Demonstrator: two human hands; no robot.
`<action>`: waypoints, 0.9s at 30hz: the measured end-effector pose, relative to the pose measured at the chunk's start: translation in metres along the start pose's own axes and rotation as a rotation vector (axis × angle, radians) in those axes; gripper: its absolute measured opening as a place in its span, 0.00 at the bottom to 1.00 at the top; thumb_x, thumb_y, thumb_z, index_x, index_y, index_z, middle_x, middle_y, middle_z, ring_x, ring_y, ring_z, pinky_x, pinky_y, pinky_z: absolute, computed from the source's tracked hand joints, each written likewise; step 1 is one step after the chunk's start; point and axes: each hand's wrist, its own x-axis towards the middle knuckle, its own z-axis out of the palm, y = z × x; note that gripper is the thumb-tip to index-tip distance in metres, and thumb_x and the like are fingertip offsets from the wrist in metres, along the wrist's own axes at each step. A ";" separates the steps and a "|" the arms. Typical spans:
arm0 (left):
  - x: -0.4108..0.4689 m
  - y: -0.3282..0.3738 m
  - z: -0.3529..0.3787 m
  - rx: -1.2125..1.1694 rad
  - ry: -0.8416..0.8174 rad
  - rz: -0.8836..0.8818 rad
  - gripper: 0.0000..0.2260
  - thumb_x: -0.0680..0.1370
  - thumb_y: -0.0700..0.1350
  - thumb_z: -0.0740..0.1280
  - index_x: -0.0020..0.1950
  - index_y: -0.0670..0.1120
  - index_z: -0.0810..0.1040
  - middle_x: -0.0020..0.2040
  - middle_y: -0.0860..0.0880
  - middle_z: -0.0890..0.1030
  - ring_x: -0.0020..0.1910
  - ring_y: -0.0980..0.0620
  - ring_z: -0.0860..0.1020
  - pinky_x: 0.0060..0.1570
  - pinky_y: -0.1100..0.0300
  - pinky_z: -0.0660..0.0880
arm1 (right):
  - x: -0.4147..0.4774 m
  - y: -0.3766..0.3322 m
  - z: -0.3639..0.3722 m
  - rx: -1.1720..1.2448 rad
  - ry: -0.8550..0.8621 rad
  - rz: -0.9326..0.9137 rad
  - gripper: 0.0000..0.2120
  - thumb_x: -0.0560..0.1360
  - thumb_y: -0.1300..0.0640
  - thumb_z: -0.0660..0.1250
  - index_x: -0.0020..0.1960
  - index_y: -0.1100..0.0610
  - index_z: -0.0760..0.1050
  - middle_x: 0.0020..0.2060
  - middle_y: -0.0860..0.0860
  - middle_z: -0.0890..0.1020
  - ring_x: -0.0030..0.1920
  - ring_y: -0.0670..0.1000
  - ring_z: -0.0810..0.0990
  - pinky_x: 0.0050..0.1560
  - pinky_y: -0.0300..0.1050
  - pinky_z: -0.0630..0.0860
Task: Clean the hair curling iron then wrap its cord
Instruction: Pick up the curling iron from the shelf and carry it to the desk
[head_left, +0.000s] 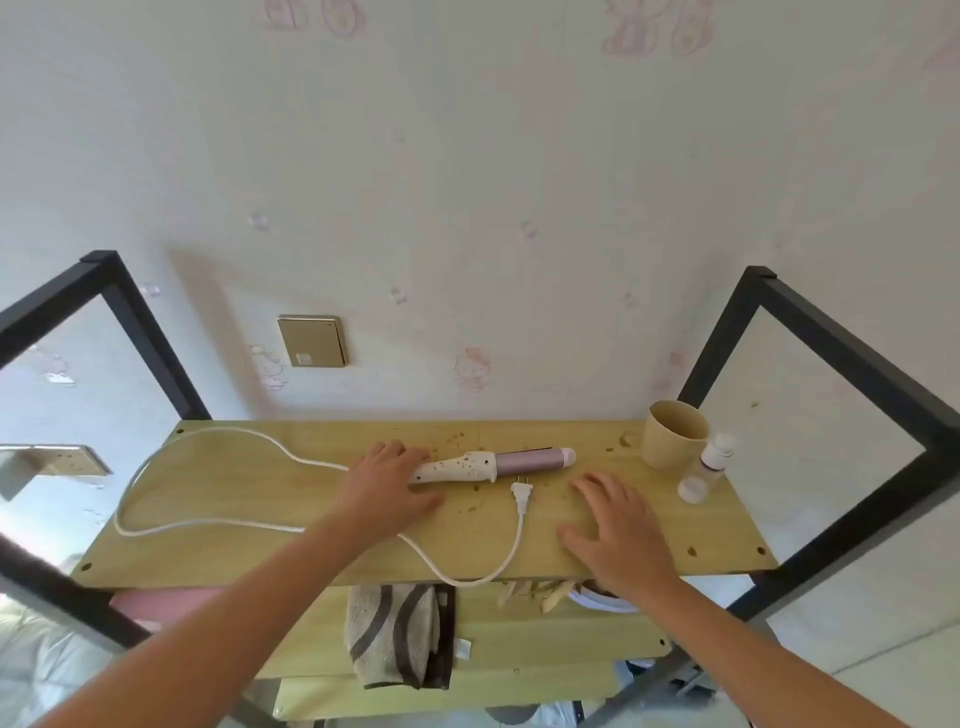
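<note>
The curling iron (498, 463) lies across the back of the top wooden shelf (260, 499), with a white speckled handle and a pink barrel pointing right. Its white cord (156, 525) loops out to the left, runs back under my left arm and over the shelf's front edge, and ends in a plug (521, 492) just in front of the iron. My left hand (387, 488) lies over the handle's left end, fingers spread flat. My right hand (618, 525) rests flat on the shelf to the right of the plug, holding nothing.
A beige cup (674, 434) and a small white bottle (710, 467) stand at the shelf's back right. A striped towel (397, 636) hangs on the lower shelf, beside a white dish (602, 603). Black frame posts (831, 332) rise on both sides. Brown specks dot the shelf.
</note>
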 end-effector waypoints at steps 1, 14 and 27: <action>0.002 0.000 -0.001 -0.014 -0.001 0.006 0.24 0.73 0.67 0.64 0.65 0.57 0.76 0.54 0.56 0.77 0.55 0.52 0.74 0.49 0.55 0.72 | 0.000 0.000 0.000 -0.005 0.001 -0.011 0.30 0.74 0.31 0.57 0.72 0.44 0.68 0.69 0.42 0.69 0.71 0.49 0.67 0.74 0.52 0.65; -0.034 0.007 -0.018 -0.038 0.072 0.045 0.09 0.78 0.55 0.69 0.42 0.55 0.70 0.30 0.55 0.76 0.27 0.56 0.75 0.24 0.60 0.65 | -0.002 -0.001 -0.008 0.178 0.002 0.022 0.22 0.75 0.40 0.66 0.68 0.44 0.74 0.69 0.41 0.71 0.71 0.48 0.68 0.73 0.54 0.66; -0.258 -0.014 -0.021 -0.399 0.209 -0.393 0.08 0.74 0.49 0.75 0.42 0.54 0.76 0.30 0.55 0.79 0.26 0.52 0.76 0.24 0.57 0.71 | -0.142 -0.103 -0.009 0.836 -0.144 0.071 0.17 0.74 0.42 0.65 0.61 0.43 0.79 0.62 0.40 0.80 0.67 0.43 0.75 0.67 0.49 0.72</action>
